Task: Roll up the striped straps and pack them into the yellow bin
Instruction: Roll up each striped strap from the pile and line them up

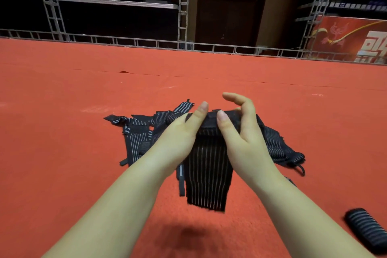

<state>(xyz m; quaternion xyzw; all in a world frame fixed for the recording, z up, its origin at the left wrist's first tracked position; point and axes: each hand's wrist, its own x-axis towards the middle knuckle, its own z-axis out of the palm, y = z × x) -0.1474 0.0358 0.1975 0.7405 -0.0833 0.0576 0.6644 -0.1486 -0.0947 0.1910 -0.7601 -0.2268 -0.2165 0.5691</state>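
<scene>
Above the red carpet both my hands hold one black strap with thin white stripes [207,174]. Its top end is rolled into a short thick roll between my thumbs, and the loose tail hangs down toward me. My left hand [184,132] grips the roll's left side, thumb on top. My right hand [240,130] pinches the right side with its thumb, and its fingers curl over the far side. A pile of loose striped straps [138,134] lies on the carpet behind my hands, spreading left and right. The yellow bin is out of view.
A finished rolled strap [366,232] lies on the carpet at the lower right. The red carpet [83,174] stretches far ahead to a low metal railing [146,43]. Beyond it stand scaffold towers, dark seating and a closed door.
</scene>
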